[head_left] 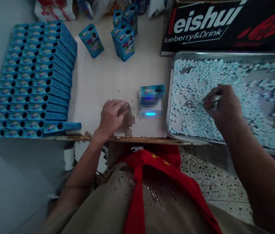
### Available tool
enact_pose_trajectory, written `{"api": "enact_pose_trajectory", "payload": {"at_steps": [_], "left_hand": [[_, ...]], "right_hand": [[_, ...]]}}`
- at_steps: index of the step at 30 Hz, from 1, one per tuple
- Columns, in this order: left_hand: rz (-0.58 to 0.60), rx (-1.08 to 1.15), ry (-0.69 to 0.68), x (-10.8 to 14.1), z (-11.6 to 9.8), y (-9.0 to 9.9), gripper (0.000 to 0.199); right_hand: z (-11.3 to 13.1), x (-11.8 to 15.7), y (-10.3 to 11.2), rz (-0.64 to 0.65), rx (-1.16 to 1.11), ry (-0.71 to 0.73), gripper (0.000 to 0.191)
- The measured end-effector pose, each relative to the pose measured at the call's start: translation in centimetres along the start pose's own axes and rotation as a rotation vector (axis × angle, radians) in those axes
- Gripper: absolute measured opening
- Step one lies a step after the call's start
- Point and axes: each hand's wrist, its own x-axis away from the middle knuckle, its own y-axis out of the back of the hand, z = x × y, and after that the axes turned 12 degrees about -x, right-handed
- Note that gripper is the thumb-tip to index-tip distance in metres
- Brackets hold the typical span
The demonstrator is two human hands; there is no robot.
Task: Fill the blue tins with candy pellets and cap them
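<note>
My right hand [221,102] is over a metal tray [170,107] of small pale-blue and white candies [193,113], its fingers curled around a few of them. My left hand [113,117] rests near the front edge of the table, fingers loosely bent and thumb apart, holding nothing. Between the hands stands a blue candy box [161,88] with a dark round hole at its top. It is on or against a pixelated device [150,105] with a bright cyan strip; the blurring hides how they touch.
Stacked blue boxes [40,78] fill the table's left side, one jutting out at the front. Several more boxes [125,42] stand at the back, with a single box [91,40] beside them. A black carton [225,26] stands behind the tray. Chipped wood [127,122] marks the table's front.
</note>
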Motion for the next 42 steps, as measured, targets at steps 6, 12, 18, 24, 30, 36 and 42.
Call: {"api": "enact_pose_trajectory", "payload": {"at_steps": [6, 12, 18, 24, 30, 36, 42], "left_hand": [[-0.043, 0.345, 0.1, -2.7, -1.4, -1.6, 0.059], [-0.074, 0.454, 0.096, -2.0, -1.2, -2.5, 0.048], [-0.143, 0.559, 0.251, 0.8, 2.0, -1.9, 0.049], [-0.189, 0.591, 0.315, 2.2, 4.1, -2.1, 0.05], [-0.17, 0.6, 0.314, 1.7, 4.1, -2.1, 0.05], [-0.198, 0.541, 0.271, 1.2, 3.8, -0.9, 0.043], [-0.229, 0.491, 0.185, -0.8, 1.5, -0.3, 0.03]], "right_hand": [[-1.1, 0.5, 0.2, -0.086, -0.969, -0.069, 0.034], [5.5, -0.9, -5.3, 0.087, -0.8, -0.054, 0.054], [14.2, -4.2, -10.7, -0.061, -1.083, 0.03, 0.066], [17.5, -2.6, -12.8, -0.104, -1.059, 0.201, 0.056], [16.5, -3.8, -11.7, -0.125, -0.888, 0.107, 0.054], [12.8, -5.8, -5.0, -0.35, -1.133, -0.237, 0.04], [8.1, -2.2, -2.7, -0.304, -0.857, -0.423, 0.031]]}}
